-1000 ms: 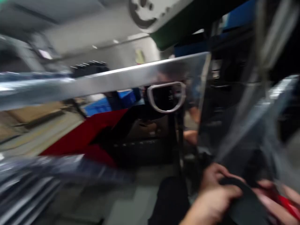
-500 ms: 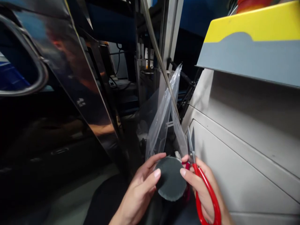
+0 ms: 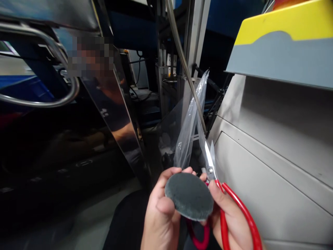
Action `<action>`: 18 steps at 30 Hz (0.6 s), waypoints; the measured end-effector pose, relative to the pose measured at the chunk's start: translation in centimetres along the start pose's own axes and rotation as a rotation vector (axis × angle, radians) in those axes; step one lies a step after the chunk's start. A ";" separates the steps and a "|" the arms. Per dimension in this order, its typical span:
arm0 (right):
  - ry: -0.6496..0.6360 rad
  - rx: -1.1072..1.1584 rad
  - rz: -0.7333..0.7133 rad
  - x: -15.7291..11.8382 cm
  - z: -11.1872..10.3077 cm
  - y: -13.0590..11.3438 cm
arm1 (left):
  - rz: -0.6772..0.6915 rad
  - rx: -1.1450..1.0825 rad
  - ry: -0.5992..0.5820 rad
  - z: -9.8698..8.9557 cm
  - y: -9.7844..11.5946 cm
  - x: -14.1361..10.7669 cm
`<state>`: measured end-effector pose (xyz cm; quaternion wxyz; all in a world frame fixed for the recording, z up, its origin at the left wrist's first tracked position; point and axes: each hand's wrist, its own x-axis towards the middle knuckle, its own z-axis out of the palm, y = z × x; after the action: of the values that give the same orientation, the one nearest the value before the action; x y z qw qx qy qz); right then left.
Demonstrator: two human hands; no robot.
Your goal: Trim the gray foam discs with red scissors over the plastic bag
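Observation:
A round dark grey-green disc with a rough, pale edge is tilted in front of me. My left hand grips its left side, thumb at the near edge and fingers behind. In my right hand are red-handled scissors, blades upward and slightly apart. The right thumb lies at the disc's right edge; some right fingers are hidden behind the disc. A dark red loop shows below the disc; whether it belongs to the scissors I cannot tell.
A clear plastic bag hangs beyond my hands, beside a slanting tube. To the right stands a pale cabinet under a yellow-and-grey bin. On the left is a shiny dark panel with a bent metal bar.
The disc has turned from nearly face-on to tilted. My left thumb has shifted to its near edge, and the scissors have tipped slightly left. The view has swung a little left.

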<state>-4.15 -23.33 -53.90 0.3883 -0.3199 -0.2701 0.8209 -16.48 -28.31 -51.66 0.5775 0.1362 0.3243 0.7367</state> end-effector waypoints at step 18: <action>-0.087 -0.039 -0.100 -0.8 1.7 1.2 | -0.093 -0.069 0.098 0.7 0.8 -1.2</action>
<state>-5.57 -24.94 -53.37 0.4104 -0.2776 -0.3181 0.8083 -16.33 -29.30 -50.36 0.5989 0.0649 0.3323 0.7258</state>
